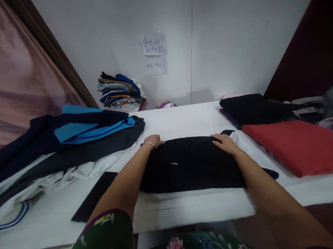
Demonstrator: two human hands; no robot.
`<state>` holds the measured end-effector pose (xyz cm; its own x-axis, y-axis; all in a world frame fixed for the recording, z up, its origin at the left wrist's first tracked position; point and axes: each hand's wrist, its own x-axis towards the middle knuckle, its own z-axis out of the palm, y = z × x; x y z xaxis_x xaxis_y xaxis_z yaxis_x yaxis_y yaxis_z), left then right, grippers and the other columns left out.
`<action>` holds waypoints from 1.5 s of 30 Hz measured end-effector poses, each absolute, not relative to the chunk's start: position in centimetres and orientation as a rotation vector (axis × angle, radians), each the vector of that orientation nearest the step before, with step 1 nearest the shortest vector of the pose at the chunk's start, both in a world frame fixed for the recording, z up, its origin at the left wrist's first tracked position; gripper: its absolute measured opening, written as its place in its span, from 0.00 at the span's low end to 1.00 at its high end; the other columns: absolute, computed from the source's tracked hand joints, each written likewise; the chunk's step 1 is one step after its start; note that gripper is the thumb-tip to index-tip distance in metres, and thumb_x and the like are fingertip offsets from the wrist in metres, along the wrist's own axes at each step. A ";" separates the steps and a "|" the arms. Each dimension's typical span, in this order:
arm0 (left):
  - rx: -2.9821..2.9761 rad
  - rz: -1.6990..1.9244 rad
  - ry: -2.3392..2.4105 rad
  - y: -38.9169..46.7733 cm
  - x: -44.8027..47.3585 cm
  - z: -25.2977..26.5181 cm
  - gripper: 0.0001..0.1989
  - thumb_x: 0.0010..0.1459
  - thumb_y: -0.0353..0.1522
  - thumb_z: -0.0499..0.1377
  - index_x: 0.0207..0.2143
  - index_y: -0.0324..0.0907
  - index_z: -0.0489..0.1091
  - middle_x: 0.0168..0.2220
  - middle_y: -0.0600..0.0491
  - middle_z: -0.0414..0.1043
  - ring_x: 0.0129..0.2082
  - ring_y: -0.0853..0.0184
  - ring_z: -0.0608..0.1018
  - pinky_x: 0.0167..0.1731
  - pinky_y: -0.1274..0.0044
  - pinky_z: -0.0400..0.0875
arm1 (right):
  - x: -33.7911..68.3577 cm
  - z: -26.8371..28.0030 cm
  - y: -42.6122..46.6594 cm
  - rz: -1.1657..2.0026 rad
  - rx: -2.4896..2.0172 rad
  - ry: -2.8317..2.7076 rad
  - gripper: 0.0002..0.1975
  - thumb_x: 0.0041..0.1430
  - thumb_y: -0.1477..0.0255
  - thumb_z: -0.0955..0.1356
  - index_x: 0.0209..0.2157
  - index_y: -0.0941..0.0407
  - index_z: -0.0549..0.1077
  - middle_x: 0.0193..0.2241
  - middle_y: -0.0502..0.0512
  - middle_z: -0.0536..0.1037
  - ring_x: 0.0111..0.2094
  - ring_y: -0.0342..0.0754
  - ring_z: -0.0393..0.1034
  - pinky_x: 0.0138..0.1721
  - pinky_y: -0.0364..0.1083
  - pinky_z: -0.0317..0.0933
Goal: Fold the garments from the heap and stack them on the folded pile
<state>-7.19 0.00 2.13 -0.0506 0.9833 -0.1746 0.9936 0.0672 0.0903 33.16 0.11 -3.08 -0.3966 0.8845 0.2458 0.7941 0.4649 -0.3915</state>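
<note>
A black garment (191, 164) lies folded into a wide band on the table in front of me, with a small white mark on its face. One black end sticks out at the lower left, and another shows past my right forearm. My left hand (154, 141), with a bracelet at the wrist, is closed at the garment's far left corner. At the far right corner, my right hand (226, 143) rests on the cloth with fingers and thumb apart. The fingertips' undersides are hidden in both hands.
Dark, blue and white clothes (79, 133) lie loosely piled at left. A folded red garment (300, 144) and a black garment (252, 108) lie at right. Against the wall stands a stack of folded clothes (121, 91). Paper notes (154, 46) hang above the white table (180, 121).
</note>
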 end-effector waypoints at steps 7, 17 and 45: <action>1.967 0.056 2.247 -0.5 -8.8 0.8 0.20 0.54 0.47 0.58 0.42 0.44 0.73 0.48 0.48 0.73 0.48 0.61 0.73 0.43 0.76 0.66 | 33.3 -3.4 0.4 0.271 -1.392 -2.324 0.23 0.60 0.63 0.60 0.55 0.54 0.69 0.55 0.57 0.71 0.59 0.56 0.60 0.60 0.60 0.50; 2.056 0.217 2.229 -2.4 -4.5 3.6 0.18 0.60 0.39 0.53 0.50 0.44 0.70 0.55 0.47 0.69 0.55 0.57 0.70 0.55 0.67 0.61 | 32.7 -2.7 0.3 0.230 -1.423 -2.403 0.21 0.62 0.65 0.59 0.55 0.51 0.69 0.56 0.55 0.70 0.59 0.55 0.60 0.59 0.61 0.50; 2.444 0.383 1.541 -7.9 3.8 -0.4 0.23 0.63 0.38 0.48 0.59 0.43 0.61 0.62 0.50 0.61 0.61 0.63 0.63 0.60 0.69 0.56 | 40.5 -0.9 -1.6 0.417 -1.797 -1.887 0.32 0.63 0.52 0.56 0.61 0.56 0.61 0.62 0.58 0.60 0.63 0.53 0.54 0.63 0.53 0.48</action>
